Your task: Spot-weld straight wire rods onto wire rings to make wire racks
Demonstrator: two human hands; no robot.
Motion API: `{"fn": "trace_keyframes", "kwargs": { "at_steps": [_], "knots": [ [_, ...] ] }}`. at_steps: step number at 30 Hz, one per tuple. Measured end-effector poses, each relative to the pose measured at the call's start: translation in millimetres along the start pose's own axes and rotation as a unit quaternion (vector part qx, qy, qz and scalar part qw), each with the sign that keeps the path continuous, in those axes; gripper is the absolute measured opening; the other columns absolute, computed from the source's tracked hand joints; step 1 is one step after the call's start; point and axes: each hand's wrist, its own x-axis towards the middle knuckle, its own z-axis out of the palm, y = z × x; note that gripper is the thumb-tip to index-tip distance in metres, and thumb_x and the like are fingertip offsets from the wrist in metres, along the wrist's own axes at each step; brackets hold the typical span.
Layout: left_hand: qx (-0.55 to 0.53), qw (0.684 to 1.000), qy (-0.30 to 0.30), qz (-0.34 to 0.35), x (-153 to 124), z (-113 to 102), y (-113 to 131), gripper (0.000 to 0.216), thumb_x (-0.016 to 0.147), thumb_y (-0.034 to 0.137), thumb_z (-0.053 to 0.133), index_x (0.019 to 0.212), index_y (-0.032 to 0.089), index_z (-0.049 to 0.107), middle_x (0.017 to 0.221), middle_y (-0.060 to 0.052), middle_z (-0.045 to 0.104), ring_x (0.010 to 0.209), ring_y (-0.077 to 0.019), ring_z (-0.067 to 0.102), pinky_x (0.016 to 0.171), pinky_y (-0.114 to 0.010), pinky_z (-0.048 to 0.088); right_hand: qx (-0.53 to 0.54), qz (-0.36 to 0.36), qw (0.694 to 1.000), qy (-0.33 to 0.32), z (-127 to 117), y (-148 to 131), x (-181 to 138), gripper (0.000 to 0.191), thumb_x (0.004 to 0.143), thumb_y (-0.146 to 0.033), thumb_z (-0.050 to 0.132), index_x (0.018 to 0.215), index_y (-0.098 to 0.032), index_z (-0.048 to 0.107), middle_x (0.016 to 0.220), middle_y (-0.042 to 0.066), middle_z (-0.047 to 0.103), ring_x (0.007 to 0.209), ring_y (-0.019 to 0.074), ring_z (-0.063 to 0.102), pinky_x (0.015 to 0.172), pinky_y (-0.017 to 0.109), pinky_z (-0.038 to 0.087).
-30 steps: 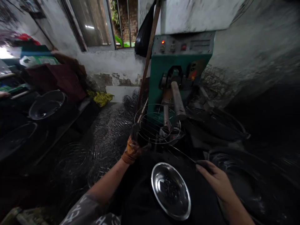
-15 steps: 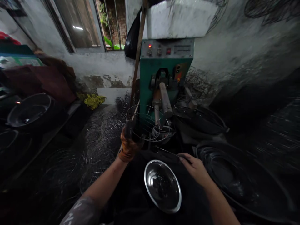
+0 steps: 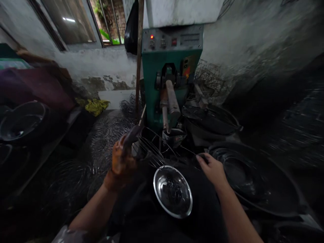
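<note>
My left hand (image 3: 124, 155), in a stained orange glove with dark fingers, is closed on the edge of a round wire rack (image 3: 152, 149). The rack is tilted and its thin parallel wires slope down toward a shiny steel bowl (image 3: 186, 211). Small dark pieces lie in this bowl, which rests on the dark cloth over my lap. Between the thumb and fingers of my right hand (image 3: 212, 168) is a thin metal wire (image 3: 187, 149), pointing left toward the rack. In front of both hands stands a green welding machine (image 3: 152, 91) with two thick metal arms, the upper one (image 3: 172, 99) above the lower.
Large dark pans (image 3: 275, 202) holding coiled wire stand at right, another pan (image 3: 212, 123) beside the machine. Tangled wire pieces (image 3: 103, 138) cover the floor at left. A wooden pole (image 3: 139, 67) leans by the machine. Dark tubs (image 3: 22, 121) stand far left.
My left hand has come closer and to the left, tipping the wire rack from near the machine's arms down toward the bowl. My right hand still holds the wire. The camera view has shifted.
</note>
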Motion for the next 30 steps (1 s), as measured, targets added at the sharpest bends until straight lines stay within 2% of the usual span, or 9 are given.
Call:
{"fn": "trace_keyframes", "kwargs": {
  "at_steps": [2,5,7,9,12,15,21,26,30],
  "knots": [
    [-0.010,0.997,-0.036,-0.066,0,25,-15,0.077,0.073,0.048,0.083,0.142,0.024,0.056,0.127,-0.007,0.067,0.113,-0.0281,0.066,0.101,-0.041,0.055,0.024,-0.008,0.999,0.024,-5,-5,0,0.038,0.086,-0.056,0.056,0.087,-0.023,0.074,0.080,0.007,0.077,0.073,0.0256,0.073,0.065,0.032,0.056],
    [-0.005,0.972,-0.099,-0.214,-7,66,-36,0.078,0.075,0.047,0.082,0.145,0.023,0.055,0.127,-0.008,0.067,0.112,-0.0275,0.066,0.099,-0.039,0.055,0.068,-0.047,0.996,0.041,-9,-22,-4,0.035,0.087,-0.054,0.060,0.085,-0.023,0.076,0.076,0.006,0.076,0.068,0.0245,0.072,0.066,0.033,0.058],
    [-0.017,0.955,-0.136,-0.263,-12,85,-40,0.080,0.076,0.046,0.082,0.147,0.022,0.053,0.129,-0.008,0.067,0.114,-0.0278,0.065,0.100,-0.039,0.054,0.093,-0.072,0.993,0.025,-6,-37,-9,0.031,0.088,-0.050,0.062,0.083,-0.023,0.076,0.073,0.005,0.075,0.064,0.0236,0.072,0.067,0.033,0.059],
    [-0.029,0.948,-0.156,-0.275,-16,98,-35,0.081,0.078,0.046,0.082,0.149,0.022,0.051,0.134,-0.010,0.064,0.119,-0.0293,0.063,0.103,-0.041,0.052,0.110,-0.096,0.989,-0.006,3,-51,-15,0.028,0.089,-0.046,0.061,0.086,-0.023,0.077,0.077,0.005,0.077,0.068,0.0237,0.073,0.070,0.033,0.061],
    [-0.031,0.949,-0.161,-0.269,-19,108,-22,0.078,0.078,0.047,0.082,0.148,0.027,0.054,0.138,-0.009,0.061,0.119,-0.0306,0.063,0.102,-0.042,0.052,0.107,-0.141,0.983,-0.052,22,-65,-19,0.027,0.093,-0.040,0.055,0.095,-0.023,0.077,0.091,0.007,0.079,0.081,0.0244,0.076,0.079,0.035,0.062],
    [-0.034,0.958,-0.157,-0.236,-23,116,-15,0.070,0.078,0.049,0.083,0.142,0.030,0.060,0.134,-0.006,0.063,0.116,-0.0286,0.064,0.102,-0.039,0.053,0.073,-0.173,0.979,-0.079,38,-70,-18,0.030,0.094,-0.033,0.049,0.101,-0.021,0.076,0.096,0.008,0.079,0.087,0.0243,0.076,0.083,0.036,0.061],
    [-0.036,0.971,-0.142,-0.190,-33,127,-16,0.074,0.076,0.049,0.084,0.142,0.028,0.058,0.134,-0.007,0.063,0.119,-0.0269,0.062,0.105,-0.037,0.051,-0.068,-0.148,0.979,-0.121,49,-79,-8,0.030,0.096,-0.030,0.045,0.101,-0.020,0.074,0.099,0.010,0.078,0.090,0.0261,0.073,0.079,0.036,0.056],
    [-0.057,0.944,-0.168,-0.278,-35,127,-20,0.082,0.074,0.044,0.085,0.147,0.025,0.054,0.135,-0.010,0.061,0.119,-0.0281,0.062,0.103,-0.037,0.052,-0.142,-0.108,0.979,-0.104,38,-61,3,0.029,0.097,-0.034,0.045,0.087,-0.022,0.069,0.082,0.009,0.075,0.076,0.0253,0.072,0.065,0.032,0.048],
    [-0.054,0.927,-0.172,-0.327,-31,129,-24,0.079,0.075,0.040,0.084,0.147,0.024,0.055,0.133,-0.011,0.063,0.120,-0.0296,0.061,0.104,-0.040,0.050,-0.115,-0.101,0.985,-0.076,14,-40,14,0.032,0.097,-0.043,0.047,0.081,-0.023,0.066,0.072,0.006,0.072,0.066,0.0241,0.069,0.059,0.031,0.044]
  ]
}}
